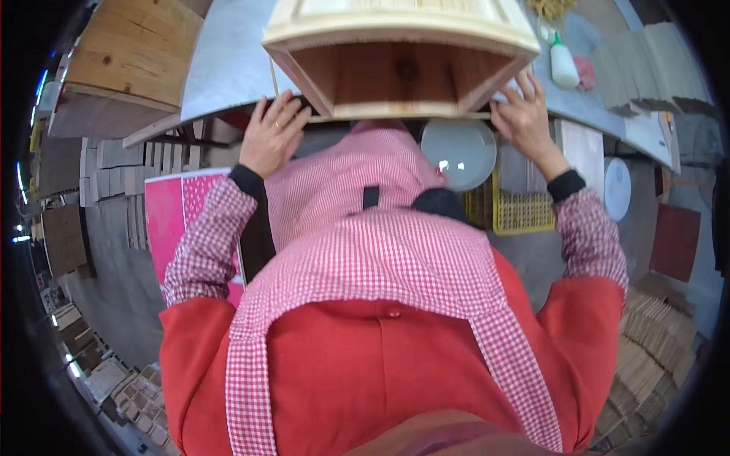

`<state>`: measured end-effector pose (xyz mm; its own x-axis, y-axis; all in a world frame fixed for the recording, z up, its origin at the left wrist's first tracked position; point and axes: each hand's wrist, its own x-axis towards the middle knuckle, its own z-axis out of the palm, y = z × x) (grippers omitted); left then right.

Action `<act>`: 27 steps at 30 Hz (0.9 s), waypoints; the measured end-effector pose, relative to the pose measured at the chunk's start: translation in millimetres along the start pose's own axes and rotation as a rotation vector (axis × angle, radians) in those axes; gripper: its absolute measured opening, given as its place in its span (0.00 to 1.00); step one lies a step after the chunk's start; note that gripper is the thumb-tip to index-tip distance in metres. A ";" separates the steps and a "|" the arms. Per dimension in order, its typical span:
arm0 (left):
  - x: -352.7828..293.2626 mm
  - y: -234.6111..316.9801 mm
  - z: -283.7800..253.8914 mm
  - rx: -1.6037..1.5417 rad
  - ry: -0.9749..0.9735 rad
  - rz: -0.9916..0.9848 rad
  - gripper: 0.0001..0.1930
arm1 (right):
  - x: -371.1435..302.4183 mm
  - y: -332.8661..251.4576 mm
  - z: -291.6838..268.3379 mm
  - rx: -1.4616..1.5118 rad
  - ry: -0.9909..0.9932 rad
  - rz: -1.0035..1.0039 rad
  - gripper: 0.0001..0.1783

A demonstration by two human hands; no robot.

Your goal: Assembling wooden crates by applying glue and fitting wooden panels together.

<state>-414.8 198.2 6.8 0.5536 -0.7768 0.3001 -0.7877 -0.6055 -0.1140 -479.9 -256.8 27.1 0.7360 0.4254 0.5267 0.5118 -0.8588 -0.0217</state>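
A pale wooden box (403,34) stands at the table's near edge, its hollow brown inside facing me. Along its lower rim runs a thin wooden strip (403,117). My left hand (275,135) is at the box's lower left corner, fingers stretched out and apart, near one end of the strip. A slim wooden stick (274,77) rises just beyond those fingers. At the lower right corner, my right hand (525,118) has its fingers spread up along the box's side, thumb by the strip's other end. Whether the fingertips press on the wood is hard to make out.
A larger wooden box (131,49) is at the far left. On the table's right are a white glue bottle (563,64), a pink cloth (584,74) and stacked boards (646,64). Below the edge are a pale round tub (458,144) and a yellow crate (525,213).
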 end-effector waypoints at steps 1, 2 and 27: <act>2.7 -2.5 2.8 0.039 -0.015 0.006 0.21 | 1.2 2.1 2.7 -0.026 -0.023 -0.029 0.07; 5.7 -6.3 4.4 0.093 -0.019 0.014 0.22 | 2.6 3.8 6.5 -0.057 -0.031 -0.065 0.06; 185.6 -138.4 -34.9 -1.706 0.053 -0.957 0.28 | 158.4 89.8 -37.1 0.700 0.118 0.561 0.29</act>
<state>-212.5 143.9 111.3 0.9050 -0.3238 -0.2758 0.3054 0.0435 0.9512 -333.8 -277.1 140.1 0.9281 -0.0686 0.3659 0.2723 -0.5449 -0.7930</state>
